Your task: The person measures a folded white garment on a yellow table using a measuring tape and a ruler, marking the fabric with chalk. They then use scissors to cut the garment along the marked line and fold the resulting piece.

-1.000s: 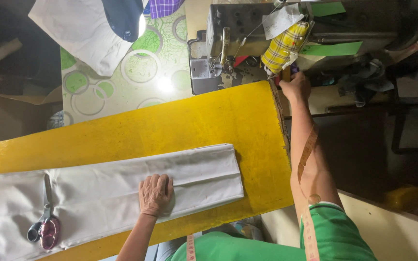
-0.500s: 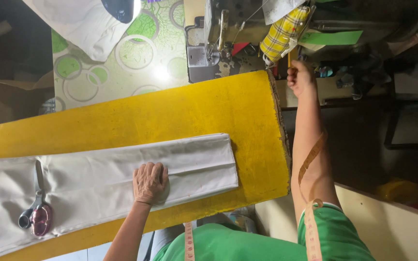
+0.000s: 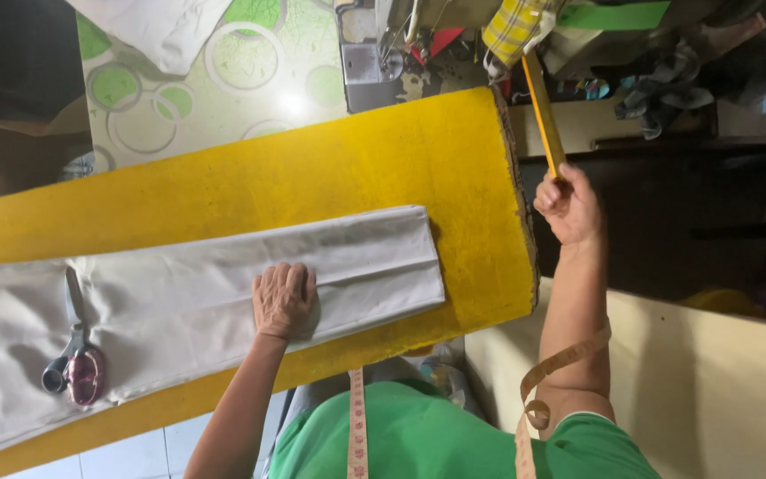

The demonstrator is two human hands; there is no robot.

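My left hand (image 3: 283,300) lies flat, palm down, on a folded white cloth (image 3: 179,306) spread along a yellow table (image 3: 312,177). Past the table's end, my right hand (image 3: 567,206) is shut on a long yellow ruler (image 3: 543,106) that points away toward the clutter beyond. A pair of scissors (image 3: 73,359) with dark red handles rests on the cloth, well left of my left hand. A measuring tape (image 3: 543,390) hangs around my neck over a green shirt.
A sewing machine (image 3: 374,53) stands past the table's far corner, with a yellow checked cloth (image 3: 511,27) and a green strip (image 3: 613,16) beside it. White fabric (image 3: 157,31) lies on a green-circled surface (image 3: 241,80). Dark shelving fills the right side.
My right hand has drawn back from the cluttered shelf toward me, now gripping the yellow ruler. My left hand stays pressed on the cloth.
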